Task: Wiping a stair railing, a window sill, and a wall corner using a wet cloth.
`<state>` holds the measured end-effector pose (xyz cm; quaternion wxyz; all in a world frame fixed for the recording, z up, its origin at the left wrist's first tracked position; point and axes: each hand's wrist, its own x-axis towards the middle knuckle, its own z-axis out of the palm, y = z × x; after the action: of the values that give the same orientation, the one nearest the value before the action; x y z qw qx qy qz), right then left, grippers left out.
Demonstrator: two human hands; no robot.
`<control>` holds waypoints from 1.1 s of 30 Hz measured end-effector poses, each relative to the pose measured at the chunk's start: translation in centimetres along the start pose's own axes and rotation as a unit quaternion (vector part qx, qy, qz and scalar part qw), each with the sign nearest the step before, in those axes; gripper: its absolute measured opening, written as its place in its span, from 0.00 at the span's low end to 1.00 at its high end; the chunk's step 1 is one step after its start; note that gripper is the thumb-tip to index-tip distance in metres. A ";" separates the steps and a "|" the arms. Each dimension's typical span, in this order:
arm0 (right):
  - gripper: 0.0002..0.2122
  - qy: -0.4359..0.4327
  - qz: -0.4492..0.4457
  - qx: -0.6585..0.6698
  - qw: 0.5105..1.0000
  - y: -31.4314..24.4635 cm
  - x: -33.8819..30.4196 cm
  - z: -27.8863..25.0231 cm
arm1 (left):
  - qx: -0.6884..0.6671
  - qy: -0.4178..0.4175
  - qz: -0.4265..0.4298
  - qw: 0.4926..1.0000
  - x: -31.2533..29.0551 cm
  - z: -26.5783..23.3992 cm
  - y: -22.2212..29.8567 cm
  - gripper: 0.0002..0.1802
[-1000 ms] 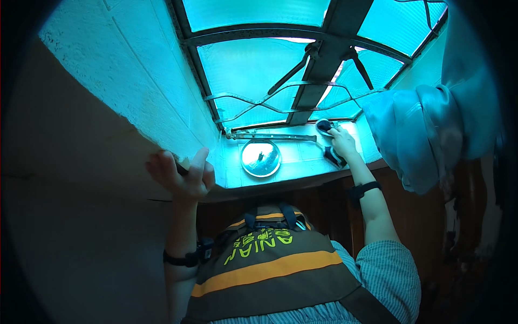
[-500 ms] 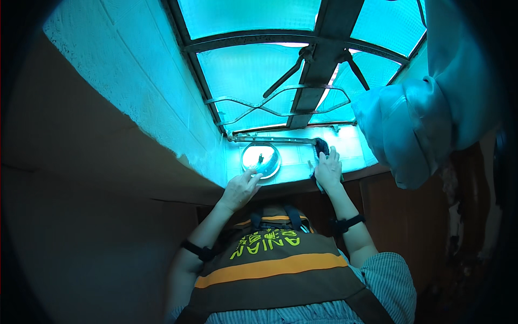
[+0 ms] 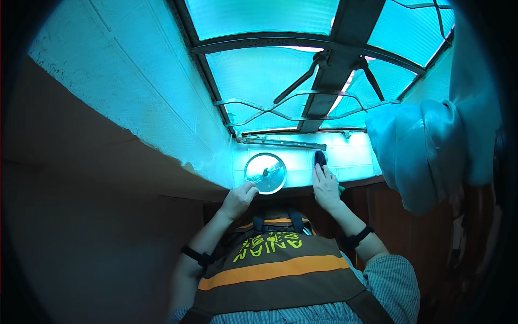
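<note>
My left hand [image 3: 239, 200] pinches the lower left rim of a round, glassy disc [image 3: 265, 173] with a thin dark edge. The disc stands tilted on the pale tiled ledge, and a small dark shape shows at its centre. It may be a mirror or a glass lid; I cannot tell which. Farther right, my right hand [image 3: 326, 189] has its fingers closed on the lower end of a dark, oblong thing [image 3: 320, 158], which points up towards the window. A bit of green material [image 3: 341, 188] shows beside this hand's outer edge; the rest is hidden.
Behind the ledge [image 3: 350, 156] stands a metal-framed window [image 3: 264, 40] with two dark handles and wavy bars. A metal stay bar [image 3: 283, 142] runs along its bottom. Bundled pale cloth [image 3: 418, 146] hangs at the right. A tiled wall [image 3: 129, 70] slopes along the left.
My right hand has drawn the dark oblong thing slightly left and nearer, off the end of the stay bar. My left hand keeps its hold on the disc. The view has shifted slightly.
</note>
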<state>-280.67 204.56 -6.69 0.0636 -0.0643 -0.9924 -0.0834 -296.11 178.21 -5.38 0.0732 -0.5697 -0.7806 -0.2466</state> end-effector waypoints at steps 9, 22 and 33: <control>0.22 -0.008 0.008 0.031 0.999 -2.9 6.8 0.0 | -0.036 0.004 0.020 0.999 -2.8 -7.4 3.3 0.08; 0.16 0.076 -0.196 0.180 0.961 -13.8 16.6 0.8 | -0.039 0.035 -0.017 0.998 -8.1 -11.4 7.2 0.11; 0.15 0.132 -0.266 0.207 0.932 -13.8 8.6 0.2 | -0.025 0.093 -0.016 0.995 -8.0 -11.2 7.0 0.11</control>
<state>-291.02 192.15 -7.92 0.1815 0.2285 -0.9510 0.1019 -288.81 167.75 3.25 0.1272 -0.5335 -0.7729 -0.3192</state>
